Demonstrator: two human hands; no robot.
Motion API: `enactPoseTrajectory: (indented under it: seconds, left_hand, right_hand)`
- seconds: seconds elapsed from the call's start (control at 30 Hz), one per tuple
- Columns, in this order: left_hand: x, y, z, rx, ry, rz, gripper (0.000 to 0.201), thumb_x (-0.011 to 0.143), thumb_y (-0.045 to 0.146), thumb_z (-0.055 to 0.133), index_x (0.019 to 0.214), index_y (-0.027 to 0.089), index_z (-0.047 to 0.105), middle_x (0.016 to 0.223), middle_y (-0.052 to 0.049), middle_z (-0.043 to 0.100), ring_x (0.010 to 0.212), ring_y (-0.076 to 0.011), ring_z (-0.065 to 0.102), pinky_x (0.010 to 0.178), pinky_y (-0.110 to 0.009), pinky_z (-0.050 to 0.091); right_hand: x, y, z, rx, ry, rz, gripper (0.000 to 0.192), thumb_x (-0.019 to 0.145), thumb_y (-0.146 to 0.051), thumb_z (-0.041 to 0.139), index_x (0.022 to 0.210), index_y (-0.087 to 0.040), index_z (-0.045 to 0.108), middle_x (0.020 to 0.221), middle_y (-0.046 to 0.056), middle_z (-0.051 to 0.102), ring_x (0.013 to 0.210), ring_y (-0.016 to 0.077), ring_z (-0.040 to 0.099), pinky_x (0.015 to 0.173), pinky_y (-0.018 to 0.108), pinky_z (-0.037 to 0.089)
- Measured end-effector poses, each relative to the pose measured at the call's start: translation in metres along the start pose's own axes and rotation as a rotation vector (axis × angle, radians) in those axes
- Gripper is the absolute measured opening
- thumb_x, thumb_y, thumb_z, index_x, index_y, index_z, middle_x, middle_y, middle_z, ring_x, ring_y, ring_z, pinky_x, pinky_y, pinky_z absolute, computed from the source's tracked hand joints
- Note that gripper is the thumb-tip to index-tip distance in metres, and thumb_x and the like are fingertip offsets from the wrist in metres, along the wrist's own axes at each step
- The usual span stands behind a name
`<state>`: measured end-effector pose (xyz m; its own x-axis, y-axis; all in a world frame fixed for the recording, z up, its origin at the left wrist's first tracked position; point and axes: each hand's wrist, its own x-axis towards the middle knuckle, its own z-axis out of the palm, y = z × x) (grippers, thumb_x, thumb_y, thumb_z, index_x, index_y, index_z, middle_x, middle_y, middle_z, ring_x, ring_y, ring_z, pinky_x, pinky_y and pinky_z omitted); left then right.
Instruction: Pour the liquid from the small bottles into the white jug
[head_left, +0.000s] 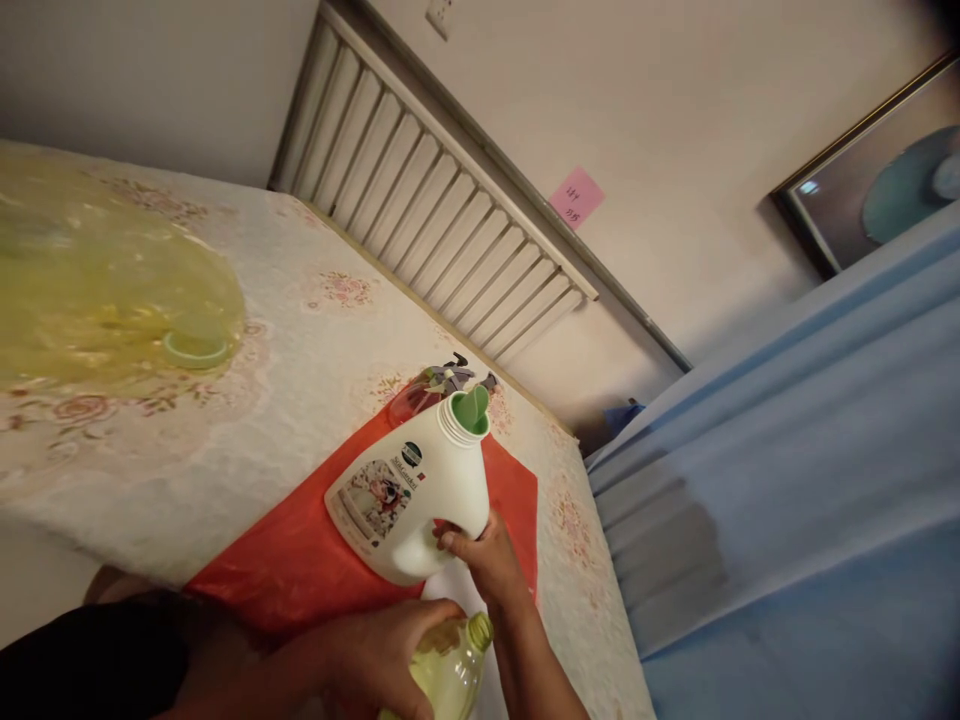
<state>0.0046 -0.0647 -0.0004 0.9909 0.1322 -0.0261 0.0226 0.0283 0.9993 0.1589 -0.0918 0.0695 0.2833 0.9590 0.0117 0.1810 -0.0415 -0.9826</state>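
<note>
My right hand (491, 565) grips the handle of a white laundry detergent jug (450, 475), its fingers wrapped through the handle hole. The jug is tilted, has a printed label, and its uncapped neck shows a green pouring spout (472, 410). Below it, my left hand (375, 650) is closed around a clear bottle (457, 670) with a yellowish tint. That bottle's open threaded neck points up and right, apart from the jug's mouth; its lower part leaves the picture. A red sheet (277, 545) lies beneath both, and something white shows under the jug.
Spray bottles with grey trigger heads (448, 376) sit behind the jug. A yellow plastic bag (105, 270) lies on the flowered tablecloth (300, 365), with a pale green cap (195, 348) at its edge. A radiator (442, 200) borders the table; a blue curtain (795, 460) hangs at right.
</note>
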Motion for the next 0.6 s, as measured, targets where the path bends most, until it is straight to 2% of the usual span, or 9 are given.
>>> enactPoseTrajectory:
  seconds: [0.17,0.3,0.43,0.6]
  left_hand:
    - [-0.001,0.003,-0.001,0.048,-0.003,0.019,0.079,0.047,0.025,0.083,0.121,0.027,0.057,0.115,-0.001,0.067,0.110,-0.0318,0.061,0.090,-0.038,0.051]
    - [0.000,0.000,-0.003,0.039,-0.015,0.027,0.082,0.045,0.027,0.085,0.122,0.025,0.056,0.116,-0.004,0.067,0.106,-0.0319,0.062,0.087,-0.038,0.052]
    - [-0.001,0.000,-0.006,0.053,0.006,0.027,0.081,0.044,0.029,0.086,0.120,0.025,0.058,0.116,-0.004,0.067,0.106,-0.0331,0.062,0.087,-0.040,0.052]
    - [-0.004,0.005,-0.008,0.050,0.029,-0.015,0.087,0.044,0.030,0.087,0.125,0.030,0.056,0.121,-0.003,0.065,0.112,-0.0348,0.060,0.093,-0.042,0.049]
  right_hand:
    - [0.016,-0.005,0.011,0.054,0.032,-0.023,0.029,0.056,-0.031,0.084,0.075,-0.016,0.068,0.066,-0.002,0.066,0.055,0.0118,0.052,0.054,0.023,0.043]
    - [0.030,-0.018,0.023,0.037,0.058,-0.043,0.026,0.053,-0.028,0.080,0.068,-0.018,0.062,0.054,-0.006,0.058,0.047,0.0095,0.044,0.047,0.022,0.037]
    - [0.045,-0.031,0.032,-0.002,0.085,-0.053,0.020,0.054,-0.020,0.073,0.069,-0.019,0.060,0.051,-0.008,0.054,0.044,0.0085,0.041,0.043,0.020,0.034]
    - [0.057,-0.054,0.029,-0.053,0.141,-0.106,0.017,0.054,-0.015,0.066,0.068,-0.018,0.059,0.049,-0.009,0.052,0.044,0.0077,0.039,0.043,0.020,0.032]
